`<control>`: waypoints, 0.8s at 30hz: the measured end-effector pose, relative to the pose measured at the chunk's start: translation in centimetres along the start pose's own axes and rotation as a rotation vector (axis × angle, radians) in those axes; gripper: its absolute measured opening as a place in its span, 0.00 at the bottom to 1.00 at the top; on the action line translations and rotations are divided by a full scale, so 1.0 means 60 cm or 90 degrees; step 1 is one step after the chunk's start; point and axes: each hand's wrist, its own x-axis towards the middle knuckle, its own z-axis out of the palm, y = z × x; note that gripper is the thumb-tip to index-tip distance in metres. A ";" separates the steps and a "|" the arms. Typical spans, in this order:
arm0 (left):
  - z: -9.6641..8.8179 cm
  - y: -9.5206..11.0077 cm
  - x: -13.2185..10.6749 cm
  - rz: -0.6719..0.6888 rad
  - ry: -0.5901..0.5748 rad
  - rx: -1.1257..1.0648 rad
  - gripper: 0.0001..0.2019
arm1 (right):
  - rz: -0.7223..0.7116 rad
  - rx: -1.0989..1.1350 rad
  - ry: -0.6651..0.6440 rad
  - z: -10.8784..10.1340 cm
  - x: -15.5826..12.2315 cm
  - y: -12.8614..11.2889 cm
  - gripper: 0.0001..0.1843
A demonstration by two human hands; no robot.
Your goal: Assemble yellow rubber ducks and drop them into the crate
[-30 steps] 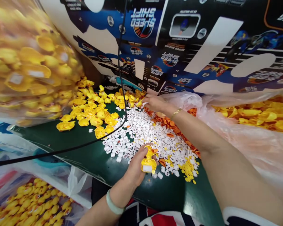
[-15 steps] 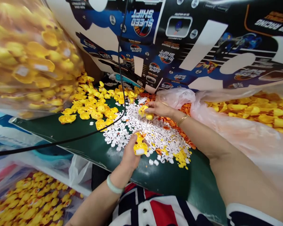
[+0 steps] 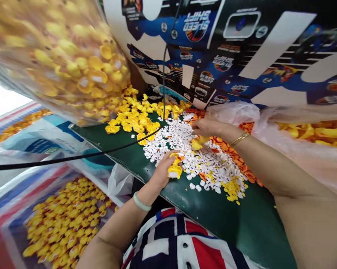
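speed shift carton above; left fingers clench one rubber duck, right fingers another.

My inventory: pale green bangle, left wrist; thin gold bracelet, right wrist; navy, white and red panelled shirt, dark round buttons.

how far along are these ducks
Done, it seems: the yellow rubber ducks in the striped bag at lower left look finished. In hand: the left hand holds one duck, the right hand another duck, over the white eye pieces. Still to go: that white heap, the orange pieces and loose ducks on the green board.
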 end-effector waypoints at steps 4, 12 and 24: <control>-0.002 0.005 0.001 -0.034 -0.061 -0.009 0.27 | -0.251 0.000 0.167 0.015 0.067 -0.121 0.17; -0.012 0.009 0.002 -0.034 -0.073 -0.032 0.24 | -0.341 -0.044 0.192 0.076 0.164 -0.224 0.17; -0.011 0.019 -0.019 0.026 -0.028 -0.111 0.24 | -0.196 0.174 -0.125 0.016 -0.066 -0.072 0.20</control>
